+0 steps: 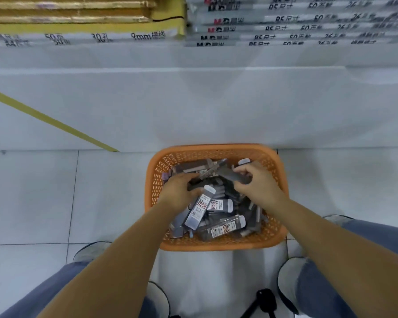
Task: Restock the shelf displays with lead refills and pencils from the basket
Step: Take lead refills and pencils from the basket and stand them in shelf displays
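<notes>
basket (216,150), orange, on floor (32,191): refills (225,228) piled loose inside. right hand (259,185): fingers pinching a dark case (236,176) above the pile. left hand (178,191): fingers curled into the pile, thumb by a tube (199,211); hold cannot be told. risk: slick case slips from the shallow pinch and drops back.

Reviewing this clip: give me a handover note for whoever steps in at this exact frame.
Left hand in the orange basket, fingers curled round a dark pack.
Right hand pinches a grey pack above the pile.
Lead refill tubes lie heaped in the basket, on the floor.
Done: nothing visibly shelved.
Left: lift the picks out and stock the displays, not in view.
</notes>
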`<state>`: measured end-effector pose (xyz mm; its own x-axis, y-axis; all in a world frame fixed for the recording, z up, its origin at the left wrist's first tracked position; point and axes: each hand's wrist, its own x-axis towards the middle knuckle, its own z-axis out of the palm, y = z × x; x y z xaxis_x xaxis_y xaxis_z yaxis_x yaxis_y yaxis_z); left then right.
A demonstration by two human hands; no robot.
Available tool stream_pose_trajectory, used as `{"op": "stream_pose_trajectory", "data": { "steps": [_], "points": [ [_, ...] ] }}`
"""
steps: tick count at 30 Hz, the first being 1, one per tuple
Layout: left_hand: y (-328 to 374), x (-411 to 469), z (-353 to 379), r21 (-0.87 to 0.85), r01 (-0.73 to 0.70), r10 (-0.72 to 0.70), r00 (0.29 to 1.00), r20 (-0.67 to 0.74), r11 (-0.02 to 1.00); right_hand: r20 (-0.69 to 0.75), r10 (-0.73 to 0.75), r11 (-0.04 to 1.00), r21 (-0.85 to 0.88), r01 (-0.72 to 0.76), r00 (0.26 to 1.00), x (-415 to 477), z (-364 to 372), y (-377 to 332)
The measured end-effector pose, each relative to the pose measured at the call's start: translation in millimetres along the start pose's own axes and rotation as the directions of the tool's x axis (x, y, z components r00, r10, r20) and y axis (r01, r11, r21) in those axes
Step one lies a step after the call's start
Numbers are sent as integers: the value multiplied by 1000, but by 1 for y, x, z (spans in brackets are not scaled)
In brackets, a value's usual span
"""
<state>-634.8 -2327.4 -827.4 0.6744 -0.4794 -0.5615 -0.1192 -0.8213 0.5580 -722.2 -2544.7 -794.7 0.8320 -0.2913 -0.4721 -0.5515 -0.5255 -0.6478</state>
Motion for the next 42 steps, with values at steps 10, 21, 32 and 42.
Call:
{"op": "stream_pose_trajectory", "data": {
  "steps": [10, 21, 32, 42],
  "points": [
    [1, 5, 1, 51, -24, 24, 1000, -1, 998, -144, 13, 926, -371, -67, 989, -14, 20, 26],
    [0, 2, -17, -159, 87, -60, 984, 165, 983, -136, 12, 995, -93, -24, 991, -19, 15, 32],
    [-1, 2, -17, 14, 6, -8, 984, 177, 1000, -44, 47, 999, -24, -48, 998, -23, 16, 30],
    [8, -11, -23, 96, -21, 17, 999, 48, 995, -56, 106, 991, 89, -101, 993, -31, 5, 26]
  ]
}}
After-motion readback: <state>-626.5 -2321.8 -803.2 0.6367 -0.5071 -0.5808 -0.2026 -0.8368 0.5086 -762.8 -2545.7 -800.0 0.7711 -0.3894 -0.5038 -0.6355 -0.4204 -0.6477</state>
